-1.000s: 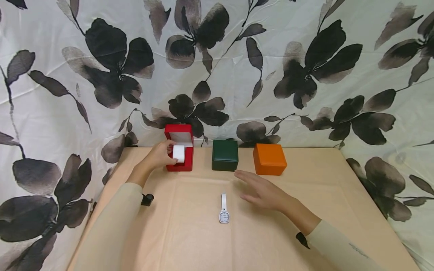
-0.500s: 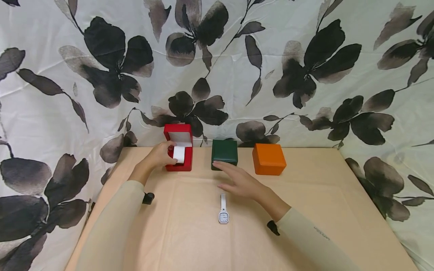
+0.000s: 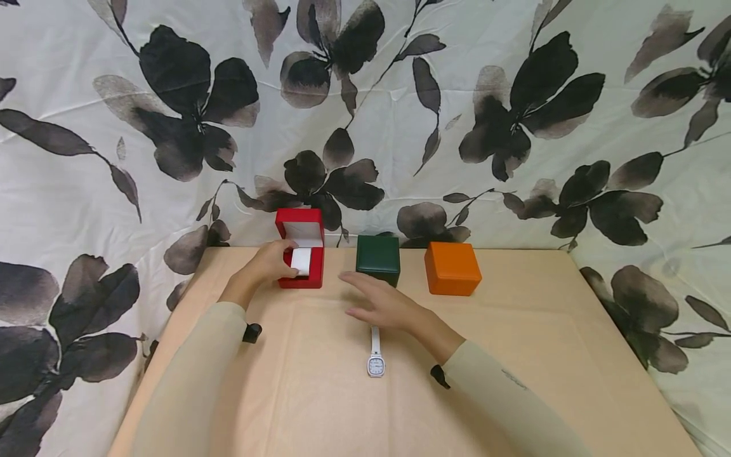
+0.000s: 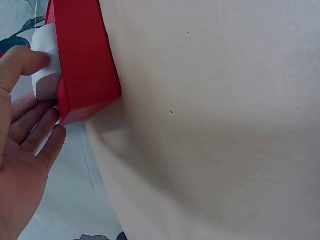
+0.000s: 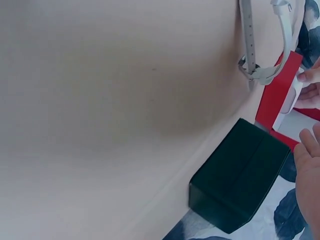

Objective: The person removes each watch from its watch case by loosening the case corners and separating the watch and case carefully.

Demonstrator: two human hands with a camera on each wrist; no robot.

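One grip, the left hand (image 3: 263,263), pinches the white watch cushion (image 3: 301,261) in the red box (image 3: 302,284), lid up. Right hand (image 3: 384,301): grip released, fingers extended, near the green box (image 3: 378,254). White-strapped wristwatch (image 3: 375,366) lies dial up on the desk (image 3: 302,381); orange box (image 3: 454,269) stands right of the green one.
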